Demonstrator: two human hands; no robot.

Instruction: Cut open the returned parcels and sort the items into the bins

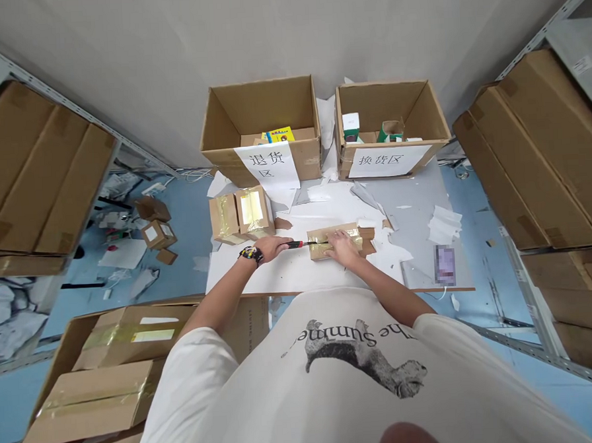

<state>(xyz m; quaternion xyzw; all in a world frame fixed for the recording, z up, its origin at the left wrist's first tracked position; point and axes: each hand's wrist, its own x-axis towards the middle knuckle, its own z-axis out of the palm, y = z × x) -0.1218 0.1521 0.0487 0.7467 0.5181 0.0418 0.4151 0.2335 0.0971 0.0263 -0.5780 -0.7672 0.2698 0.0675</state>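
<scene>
My left hand (273, 248), with a patterned watch on its wrist, is closed round the handle of a black and red utility knife (295, 244). The blade points right and lies on the taped top of a small cardboard box (319, 251). My right hand (341, 247) rests on top of that box with its fingers spread, near the blade. Torn brown cardboard (368, 239) lies just right of the box. Two taped cartons (225, 218) stand side by side at the left of the white table (279, 275).
Two large open boxes (307, 158) (345, 163) with paper signs stand along the table's back, holding small packages. A phone (446, 265) and crumpled paper (445, 224) lie at the right. A big carton of taped boxes (118, 336) is at lower left. Shelves with cartons flank both sides.
</scene>
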